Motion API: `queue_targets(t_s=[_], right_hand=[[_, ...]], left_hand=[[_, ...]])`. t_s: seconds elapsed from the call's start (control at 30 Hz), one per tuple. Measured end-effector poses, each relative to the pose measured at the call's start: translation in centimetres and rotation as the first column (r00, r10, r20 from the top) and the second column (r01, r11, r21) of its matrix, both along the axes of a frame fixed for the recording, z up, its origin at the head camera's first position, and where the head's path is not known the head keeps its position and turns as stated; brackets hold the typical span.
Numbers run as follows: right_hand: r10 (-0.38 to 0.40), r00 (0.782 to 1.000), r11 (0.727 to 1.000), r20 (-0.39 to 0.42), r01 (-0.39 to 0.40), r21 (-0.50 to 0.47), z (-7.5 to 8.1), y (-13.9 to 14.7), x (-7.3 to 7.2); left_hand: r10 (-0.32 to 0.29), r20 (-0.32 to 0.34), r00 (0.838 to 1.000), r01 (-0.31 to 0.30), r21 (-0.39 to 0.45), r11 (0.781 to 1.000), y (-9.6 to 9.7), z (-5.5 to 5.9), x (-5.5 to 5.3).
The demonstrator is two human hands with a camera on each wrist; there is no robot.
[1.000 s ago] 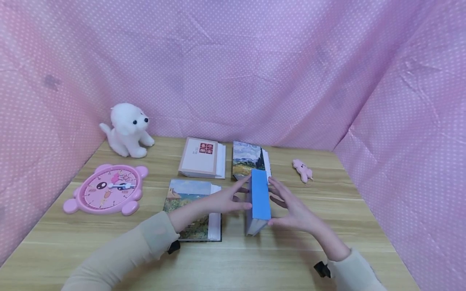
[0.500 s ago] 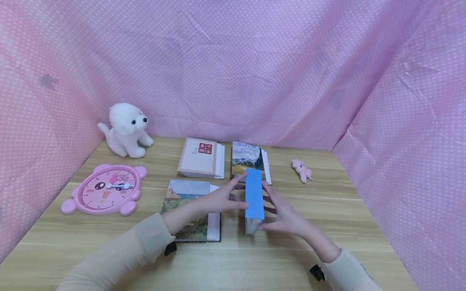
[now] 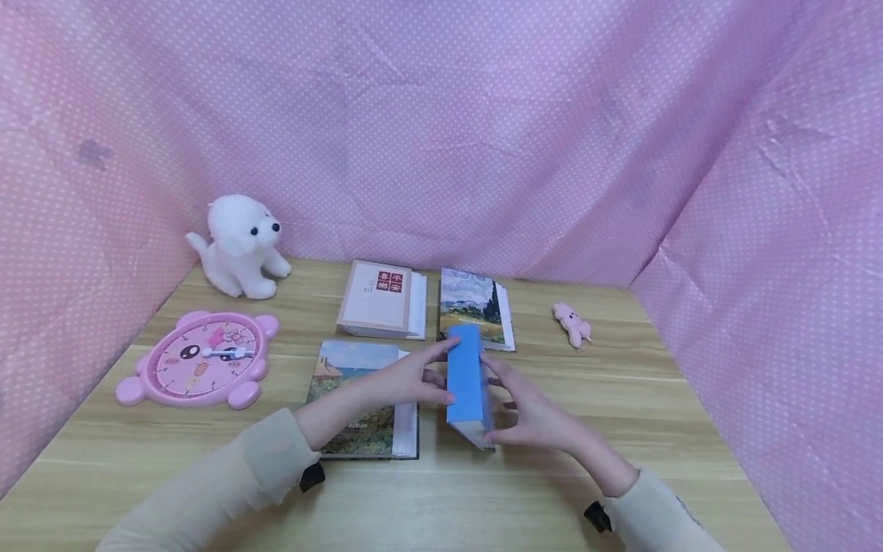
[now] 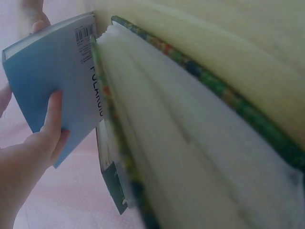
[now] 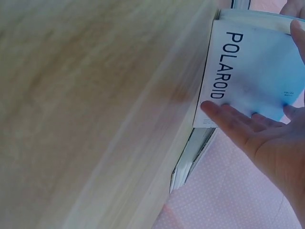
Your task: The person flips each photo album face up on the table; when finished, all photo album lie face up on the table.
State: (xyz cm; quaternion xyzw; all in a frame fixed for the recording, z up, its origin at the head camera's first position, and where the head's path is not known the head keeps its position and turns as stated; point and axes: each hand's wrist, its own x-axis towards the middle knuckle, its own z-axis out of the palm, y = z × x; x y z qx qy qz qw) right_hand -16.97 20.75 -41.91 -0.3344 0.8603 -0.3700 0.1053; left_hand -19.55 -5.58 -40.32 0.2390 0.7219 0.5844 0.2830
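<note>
A blue-and-white photo album (image 3: pixel 465 376) stands spine up on the table between both hands, leaning a little to the left. Its white cover, lettered POLAROID, faces the right hand in the right wrist view. My left hand (image 3: pixel 417 379) presses the left cover, fingers and thumb spread along it. On the opposite cover, my right hand (image 3: pixel 534 418) rests with fairly straight fingers, as the right wrist view shows. Beneath the left forearm lies an album with a garden picture (image 3: pixel 366 376), partly covered by the arm; its edges loom large in the left wrist view.
Behind are a cream album with red characters (image 3: pixel 375 299) and a landscape-painting album (image 3: pixel 472 303). At left sit a white plush dog (image 3: pixel 241 245) and a pink toy clock (image 3: pixel 203 360). A small pink plush toy (image 3: pixel 571 324) lies right. Pink dotted cloth (image 3: pixel 441 138) walls the table.
The blue album has shifted left and tipped, its spine now leaning left so more of the right cover shows. Both hands moved left along with it.
</note>
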Motion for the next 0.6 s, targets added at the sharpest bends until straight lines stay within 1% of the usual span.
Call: queue_targets(t_s=[0.13, 0.23, 0.43, 0.6], right_hand=[[0.012, 0.995, 0.997, -0.096, -0.004, 0.077, -0.2, 0.1, 0.1], [0.013, 0.990, 0.991, -0.144, 0.006, 0.132, -0.3, 0.2, 0.1], [0.010, 0.991, 0.984, -0.131, 0.013, 0.177, -0.4, 0.3, 0.2], [0.015, 0.990, 0.982, -0.139, 0.011, 0.189, -0.5, 0.4, 0.2]], left_hand=[[0.000, -0.003, 1.000, 0.000, -0.020, 1.000, -0.1, 0.0, 0.4], [0.012, -0.012, 1.000, -0.012, -0.044, 0.999, 0.0, 0.0, 0.6], [0.050, -0.069, 0.996, -0.056, -0.087, 0.995, 0.1, -0.4, 0.9], [0.081, -0.108, 0.991, -0.095, -0.132, 0.987, 0.3, -1.3, 0.8]])
